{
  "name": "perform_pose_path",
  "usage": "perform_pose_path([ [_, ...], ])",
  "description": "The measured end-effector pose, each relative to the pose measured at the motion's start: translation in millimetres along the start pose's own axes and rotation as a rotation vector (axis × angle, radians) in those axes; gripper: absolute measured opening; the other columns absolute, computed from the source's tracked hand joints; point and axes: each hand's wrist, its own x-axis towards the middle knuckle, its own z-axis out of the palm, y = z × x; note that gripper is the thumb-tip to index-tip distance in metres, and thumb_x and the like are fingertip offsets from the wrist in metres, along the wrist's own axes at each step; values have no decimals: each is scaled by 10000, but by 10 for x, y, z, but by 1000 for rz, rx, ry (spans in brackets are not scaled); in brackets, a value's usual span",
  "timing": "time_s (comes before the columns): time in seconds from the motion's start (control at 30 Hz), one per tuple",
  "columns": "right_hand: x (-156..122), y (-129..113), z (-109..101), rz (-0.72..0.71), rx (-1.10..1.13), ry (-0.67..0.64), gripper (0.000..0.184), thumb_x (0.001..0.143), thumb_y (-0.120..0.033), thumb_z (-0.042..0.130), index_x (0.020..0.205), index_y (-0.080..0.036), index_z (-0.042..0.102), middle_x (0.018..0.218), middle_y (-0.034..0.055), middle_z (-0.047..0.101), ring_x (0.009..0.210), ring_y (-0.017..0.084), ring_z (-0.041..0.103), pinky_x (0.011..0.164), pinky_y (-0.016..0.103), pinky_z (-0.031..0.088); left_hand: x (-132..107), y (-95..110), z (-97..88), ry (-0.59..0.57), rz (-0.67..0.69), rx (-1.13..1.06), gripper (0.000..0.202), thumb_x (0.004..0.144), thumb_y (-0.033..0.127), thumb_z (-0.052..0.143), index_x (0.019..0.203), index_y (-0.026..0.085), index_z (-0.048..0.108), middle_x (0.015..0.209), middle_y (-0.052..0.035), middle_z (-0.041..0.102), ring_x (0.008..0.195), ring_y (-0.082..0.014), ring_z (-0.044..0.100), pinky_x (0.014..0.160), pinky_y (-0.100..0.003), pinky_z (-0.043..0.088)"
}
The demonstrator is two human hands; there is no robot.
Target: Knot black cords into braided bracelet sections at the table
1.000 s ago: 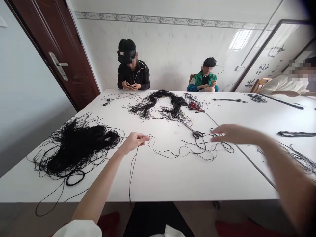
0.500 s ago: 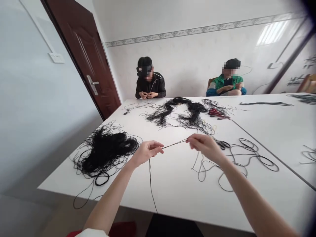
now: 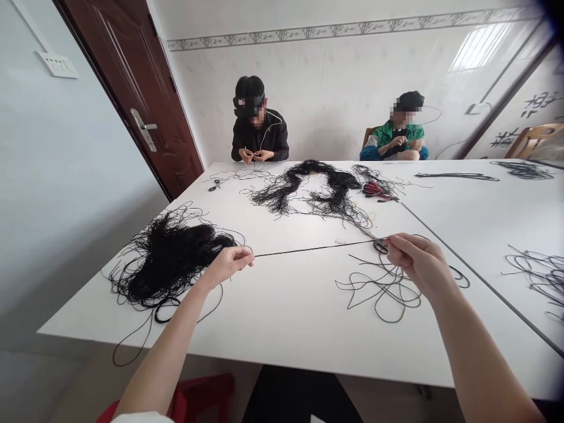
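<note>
A dark cord (image 3: pixel 319 248) runs taut and almost level between my two hands, above the white table (image 3: pixel 282 317). My left hand (image 3: pixel 229 262) pinches one end of the stretch, just right of a big tangled pile of black cord (image 3: pixel 170 258). At the other end, my right hand (image 3: pixel 416 258) closes its fingers on the cord. Below and left of that hand lie loose loops of cord (image 3: pixel 388 294). Black-handled scissors (image 3: pixel 379 247) are partly hidden behind the right hand.
Across the table sit two people, one in black (image 3: pixel 259 132) and one in green (image 3: pixel 399 135). A bundle of black cord (image 3: pixel 304 182), red-handled pliers or cutters (image 3: pixel 376 191) and small scissors (image 3: pixel 214 185) lie farther back. A red stool (image 3: pixel 205 393) stands below the near edge.
My hands have moved apart, the left going left and the right going right. The stretch of cord between them is much longer, and the end hanging below my left hand no longer shows there.
</note>
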Motion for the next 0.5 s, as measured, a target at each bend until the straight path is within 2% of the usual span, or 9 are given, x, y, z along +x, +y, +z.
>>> perform_pose_path([
  [0.23, -138, 207, -285, 63, -109, 9, 448, 675, -627, 747, 703, -187, 665, 548, -27, 368, 492, 94, 321, 454, 287, 287, 34, -268, -121, 55, -46, -33, 203, 937, 331, 628, 944, 130, 650, 901, -30, 666, 786, -156, 646, 724, -335, 559],
  [0.37, -210, 304, -435, 116, -270, -77, 477, 659, -660, 736, 630, -188, 677, 521, 10, 455, 482, 123, 393, 452, 296, 344, 32, -321, -138, 117, -33, -99, 218, 954, 343, 601, 969, 129, 639, 891, -27, 657, 745, -143, 635, 687, -316, 554],
  [0.43, -263, 342, -366, 136, -364, -125, 418, 587, -582, 817, 621, -182, 703, 587, 69, 587, 535, 178, 513, 484, 320, 413, 53, -269, -58, 121, -15, -136, 236, 967, 359, 578, 984, 129, 633, 882, -25, 652, 721, -137, 629, 669, -307, 550],
  [0.5, -328, 352, -148, 109, -422, -138, 378, 538, -498, 867, 710, -185, 741, 823, 134, 704, 734, 272, 636, 586, 367, 501, 93, -149, 89, 79, 10, -159, 230, 964, 354, 584, 961, 129, 632, 856, -17, 646, 703, -132, 622, 660, -301, 544],
])
